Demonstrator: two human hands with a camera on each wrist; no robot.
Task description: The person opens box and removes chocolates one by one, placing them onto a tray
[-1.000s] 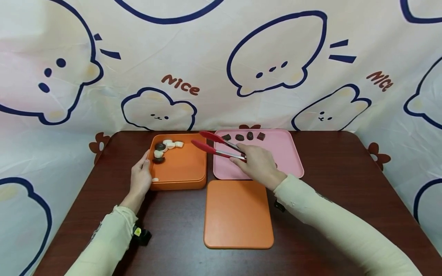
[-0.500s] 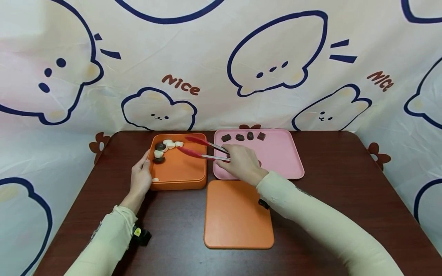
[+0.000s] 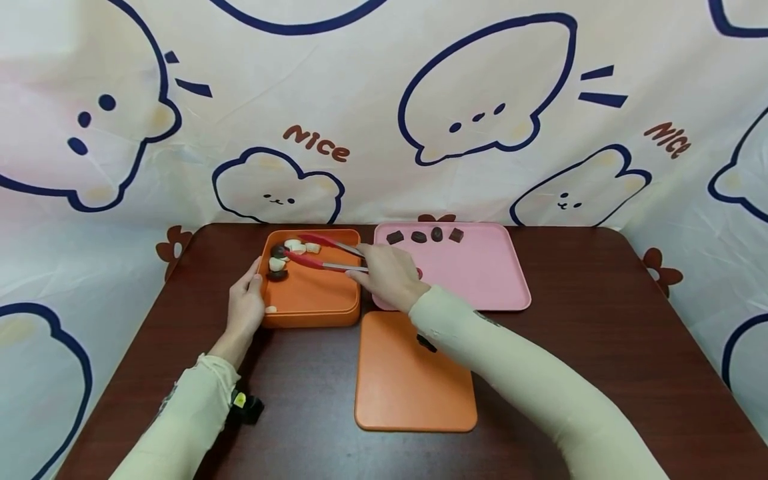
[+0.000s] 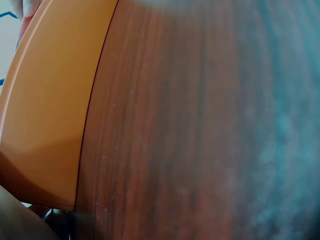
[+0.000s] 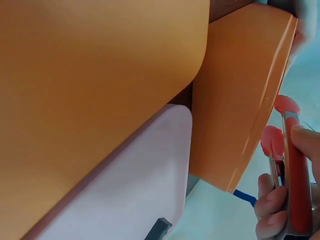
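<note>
Beside the pink tray (image 3: 474, 277), the orange box (image 3: 315, 293) is best steadied by the left hand (image 3: 245, 308) gripping its side, while the right hand (image 3: 391, 270), grasping red tongs (image 3: 315, 263), should guide their parted tips (image 5: 272, 140) gently among pale pieces (image 3: 277, 265) and dark pieces (image 3: 277, 275). The head view shows these inside; the right-wrist view shows a thumb (image 5: 306, 145) on the handle (image 5: 300, 190).

Red-tipped tongs (image 3: 333, 266), spread, extend over the uncovered orange box (image 3: 318, 293), perhaps touching a dark piece (image 3: 278, 251) inside.
</note>
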